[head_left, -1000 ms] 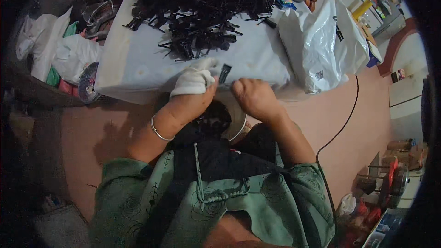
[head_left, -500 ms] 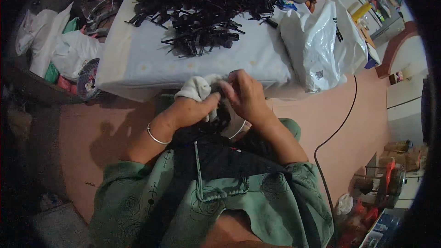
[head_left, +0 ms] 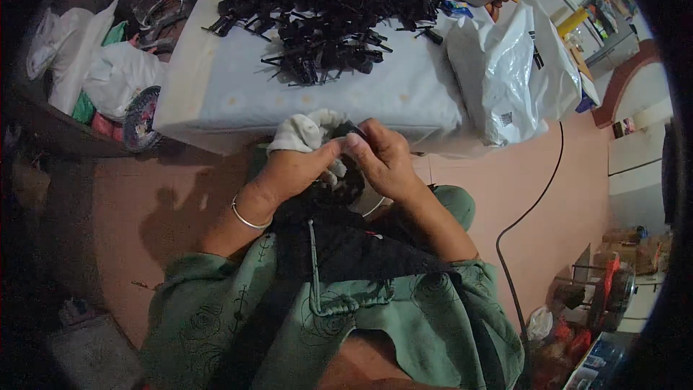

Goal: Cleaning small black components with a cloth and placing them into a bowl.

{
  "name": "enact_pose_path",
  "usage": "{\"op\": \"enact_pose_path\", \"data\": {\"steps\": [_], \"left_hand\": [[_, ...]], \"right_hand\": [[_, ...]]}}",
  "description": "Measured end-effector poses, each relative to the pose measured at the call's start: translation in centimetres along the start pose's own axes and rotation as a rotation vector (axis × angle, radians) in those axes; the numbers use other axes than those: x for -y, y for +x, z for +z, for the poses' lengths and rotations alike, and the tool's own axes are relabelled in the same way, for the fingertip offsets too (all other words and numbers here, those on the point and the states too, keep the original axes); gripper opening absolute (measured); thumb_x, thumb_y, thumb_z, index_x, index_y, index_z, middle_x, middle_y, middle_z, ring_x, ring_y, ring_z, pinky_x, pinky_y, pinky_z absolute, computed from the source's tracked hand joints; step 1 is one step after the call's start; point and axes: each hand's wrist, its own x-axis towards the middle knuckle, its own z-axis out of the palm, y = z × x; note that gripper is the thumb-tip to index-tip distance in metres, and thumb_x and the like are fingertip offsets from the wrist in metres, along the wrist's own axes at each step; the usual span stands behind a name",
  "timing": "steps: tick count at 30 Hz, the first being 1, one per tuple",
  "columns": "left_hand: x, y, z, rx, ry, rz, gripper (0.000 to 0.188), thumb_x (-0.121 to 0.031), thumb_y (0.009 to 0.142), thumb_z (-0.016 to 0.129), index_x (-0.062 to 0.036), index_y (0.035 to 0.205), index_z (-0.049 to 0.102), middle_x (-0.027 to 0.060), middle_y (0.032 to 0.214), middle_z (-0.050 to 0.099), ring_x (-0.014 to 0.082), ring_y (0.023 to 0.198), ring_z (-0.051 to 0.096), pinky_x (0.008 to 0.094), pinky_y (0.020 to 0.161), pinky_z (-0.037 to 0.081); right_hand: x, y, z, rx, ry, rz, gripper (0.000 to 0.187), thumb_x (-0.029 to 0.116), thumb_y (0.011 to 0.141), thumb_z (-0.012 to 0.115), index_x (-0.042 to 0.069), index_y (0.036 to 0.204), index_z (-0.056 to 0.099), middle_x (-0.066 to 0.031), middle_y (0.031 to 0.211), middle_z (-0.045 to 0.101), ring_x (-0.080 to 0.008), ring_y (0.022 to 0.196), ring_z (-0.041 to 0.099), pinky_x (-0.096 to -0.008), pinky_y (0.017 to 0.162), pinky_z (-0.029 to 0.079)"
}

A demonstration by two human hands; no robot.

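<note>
**Inspector A:** We note the left hand (head_left: 292, 170) wears a white cloth (head_left: 307, 132) over its fingers, its grip clamped with the right hand (head_left: 382, 159) on a small black piece (head_left: 348, 130). The piece sits between both thumbs, just off the counter (head_left: 404, 94) edge, above the lap.

**Inspector B:** Agreed. We judge the hold sound: both grips together on the piece, close to the body. We advise keeping the cloth between skin and piece and working over the lap, so nothing drops to the floor (head_left: 534, 195). The black pile (head_left: 325, 7) lies well apart.
</note>
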Motion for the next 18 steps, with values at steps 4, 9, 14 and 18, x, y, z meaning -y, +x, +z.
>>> {"op": "enact_pose_path", "data": {"steps": [4, 9, 14, 18], "left_hand": [[0.0, -0.5, 0.1, 0.023, 0.247, 0.064, 0.029, 0.002, 0.081, 0.055, 0.0054, 0.108, 0.047, 0.0083, 0.089, 0.059, 0.0102, 0.059, 0.057, 0.0206, 0.049, 0.048], [-0.1, -0.7, 0.2, -0.093, 0.161, 0.054, 0.027, 0.002, 0.080, 0.055, 0.0051, 0.106, 0.050, 0.0103, 0.097, 0.057, 0.0120, 0.073, 0.057, 0.0217, 0.057, 0.049], [0.0, -0.7, 0.3, -0.103, 0.587, 0.306, 0.025, 0.002, 0.078, 0.056, 0.0055, 0.102, 0.053, 0.0093, 0.097, 0.057, 0.0149, 0.082, 0.056, 0.0241, 0.073, 0.045], [-0.1, -1.0, 0.5, -0.136, 0.797, 0.430, 0.025, 0.001, 0.078, 0.054, 0.0031, 0.103, 0.054, 0.0085, 0.093, 0.058, 0.0156, 0.084, 0.055, 0.0271, 0.076, 0.044]], "right_hand": [[-1.0, 0.1, 1.0, 0.006, 0.210, 0.116, 0.020, 0.018, 0.087, 0.052, 0.000, 0.079, 0.051, -0.0142, 0.060, 0.050, -0.0184, 0.051, 0.043, -0.0306, 0.051, 0.040], [-1.1, 0.1, 0.5, 0.100, 0.109, 0.016, 0.023, 0.020, 0.089, 0.050, 0.000, 0.077, 0.051, -0.0124, 0.059, 0.048, -0.0160, 0.053, 0.041, -0.0302, 0.052, 0.039], [-2.1, 0.1, 1.6, 0.117, 0.104, 0.054, 0.027, 0.023, 0.091, 0.046, 0.001, 0.077, 0.051, -0.0049, 0.059, 0.045, -0.0106, 0.055, 0.039, -0.0277, 0.051, 0.037], [-2.2, -0.4, 2.8, 0.134, 0.547, 0.231, 0.029, 0.025, 0.093, 0.044, 0.002, 0.078, 0.052, 0.0043, 0.062, 0.043, -0.0050, 0.058, 0.036, -0.0223, 0.051, 0.034]]}}
